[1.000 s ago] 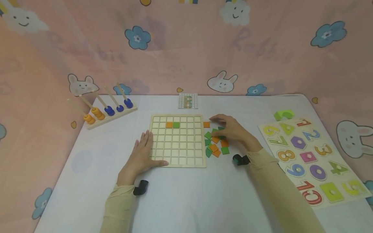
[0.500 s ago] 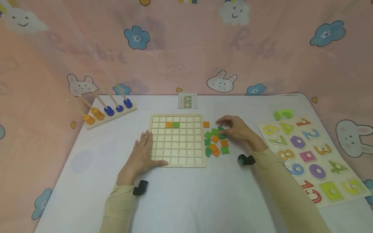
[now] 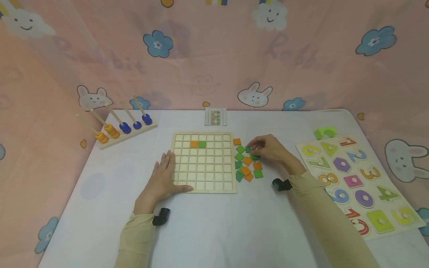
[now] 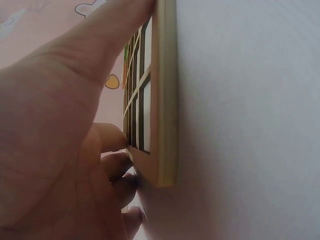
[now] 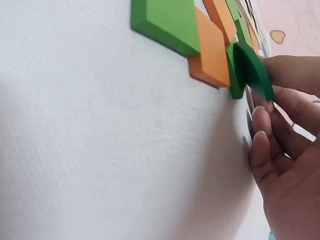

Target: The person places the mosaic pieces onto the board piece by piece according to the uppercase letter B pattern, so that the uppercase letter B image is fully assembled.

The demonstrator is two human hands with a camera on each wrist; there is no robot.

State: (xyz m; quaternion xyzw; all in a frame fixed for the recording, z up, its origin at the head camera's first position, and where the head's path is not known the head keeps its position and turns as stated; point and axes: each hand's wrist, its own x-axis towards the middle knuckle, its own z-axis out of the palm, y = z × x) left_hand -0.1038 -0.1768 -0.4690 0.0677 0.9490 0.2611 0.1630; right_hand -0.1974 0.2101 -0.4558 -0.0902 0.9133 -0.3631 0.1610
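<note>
My left hand (image 3: 160, 178) lies along the left edge of a wooden grid board (image 3: 205, 178), fingers extended and thumb across its front left corner. In the left wrist view, the fingertips touch the board's side (image 4: 167, 100). My right hand (image 3: 269, 149) is over the right part of a loose pile of tiles, pinching a dark green tile (image 5: 255, 72) with a curved edge, tilted up between thumb and fingers. Green and orange tiles (image 3: 247, 160) lie around it, some overlapping. One orange tile (image 3: 194, 144) and one green tile (image 3: 202, 144) sit side by side in the board's second row.
A small pattern card (image 3: 216, 117) lies behind the board. At the back left stands a bead stacker (image 3: 129, 134) with orange and blue beads. On the right are a number puzzle board (image 3: 335, 182) and a light green block (image 3: 325, 133). A patterned curtain surrounds the table.
My right hand has shifted right over the pile and now pinches a dark green tile. A green square tile has slid left towards the board. My left hand stays in place.
</note>
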